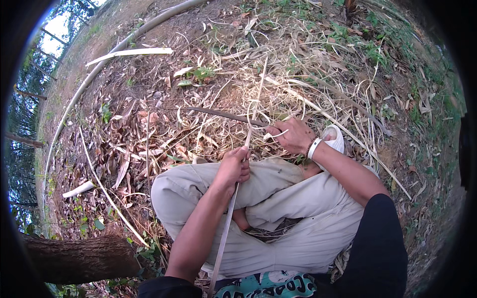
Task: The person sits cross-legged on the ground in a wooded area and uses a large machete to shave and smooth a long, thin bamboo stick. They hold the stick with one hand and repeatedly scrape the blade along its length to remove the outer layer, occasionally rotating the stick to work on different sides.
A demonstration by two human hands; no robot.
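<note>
My left hand is closed around a long, thin bamboo strip, which runs from my lap up and away past my knees. In my right hand is a knife with a long, narrow dark blade pointing left. The blade crosses the strip just beyond my left hand and appears to touch it; its handle is hidden in my fingers. A pale curl of shaving shows by my right fingers. Both hands are above my crossed legs in light trousers.
Curled shavings and dry leaves cover the ground ahead. Pale split pieces lie at far left, beside a long bent pole. Another long strip stretches to the right. A tree trunk is at lower left.
</note>
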